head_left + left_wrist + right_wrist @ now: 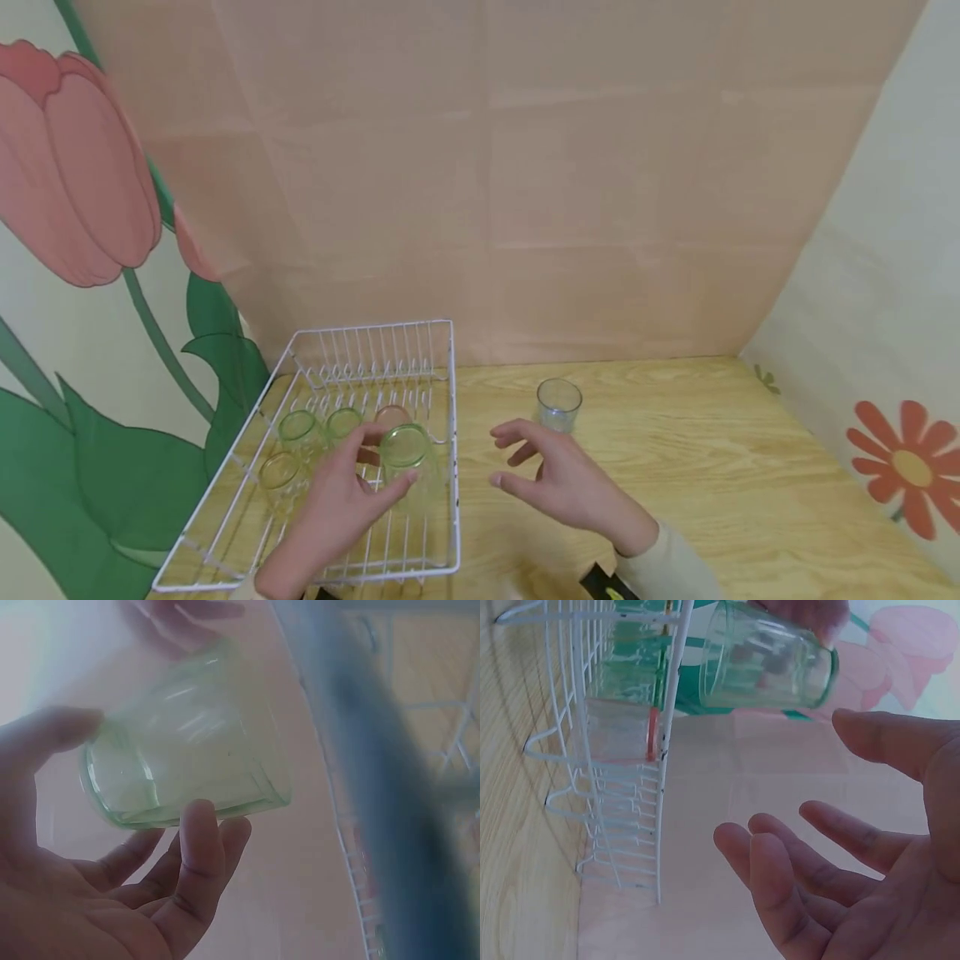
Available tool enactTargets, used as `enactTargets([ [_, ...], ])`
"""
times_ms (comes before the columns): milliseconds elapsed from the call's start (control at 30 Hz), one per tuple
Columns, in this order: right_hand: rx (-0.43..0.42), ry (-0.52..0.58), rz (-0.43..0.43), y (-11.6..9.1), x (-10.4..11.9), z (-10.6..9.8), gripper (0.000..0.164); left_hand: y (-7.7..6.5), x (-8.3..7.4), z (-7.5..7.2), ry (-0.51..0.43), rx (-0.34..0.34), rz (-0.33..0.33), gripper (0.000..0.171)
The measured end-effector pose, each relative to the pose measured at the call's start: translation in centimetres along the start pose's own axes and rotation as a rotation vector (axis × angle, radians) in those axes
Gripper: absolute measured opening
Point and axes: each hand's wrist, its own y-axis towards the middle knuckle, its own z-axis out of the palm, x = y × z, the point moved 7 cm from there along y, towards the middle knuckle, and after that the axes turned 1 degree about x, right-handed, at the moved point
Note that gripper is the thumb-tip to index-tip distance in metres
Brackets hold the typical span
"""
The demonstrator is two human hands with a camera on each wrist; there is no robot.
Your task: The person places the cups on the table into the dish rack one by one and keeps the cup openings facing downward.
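Observation:
In the head view my left hand [337,492] holds a pale green drinking glass [411,471] over the right side of a white wire dish rack [459,533]. The left wrist view shows the thumb at one end of this glass [187,750] and curled fingers against its side. To the right of the rack my right hand [566,483] hovers with nothing in it. Its fingers are loosely bent and the thumb is apart from them, as the right wrist view shows. Just beyond that hand, a clear glass [558,404] stands on the wooden table.
Inside the rack stand two green glasses [298,437], a yellowish glass [280,479] and a pink-rimmed glass [392,415]. A pinkish covering [600,208] hangs behind the table [675,450]. Walls with painted flowers flank both sides.

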Motion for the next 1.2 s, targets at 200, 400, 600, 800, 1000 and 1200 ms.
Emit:
enactTargets([
  [200,-0.033,-0.016,0.049,0.2,-1.3,-0.7,0.038,0.1,1.7,-1.9,0.084,-0.013,-0.049,0.058],
  [400,-0.080,-0.051,0.131,0.4,-2.7,-1.0,0.033,0.3,3.6,-3.1,0.174,-0.038,-0.061,0.059],
  [600,-0.151,-0.122,0.234,0.7,-4.9,-1.5,0.026,0.4,5.1,-3.9,0.251,-0.025,-0.086,0.061],
  [800,-0.161,-0.148,0.283,1.0,-7.0,-1.5,0.027,0.6,6.3,-4.4,0.239,0.004,-0.109,0.060],
  [1000,-0.155,-0.173,0.303,1.0,-8.4,-1.5,0.028,0.8,7.4,-4.7,0.239,0.032,-0.120,0.060],
  [1200,-0.157,-0.214,0.303,1.1,-9.0,-1.7,0.027,1.1,8.2,-4.8,0.292,0.055,-0.117,0.057],
])
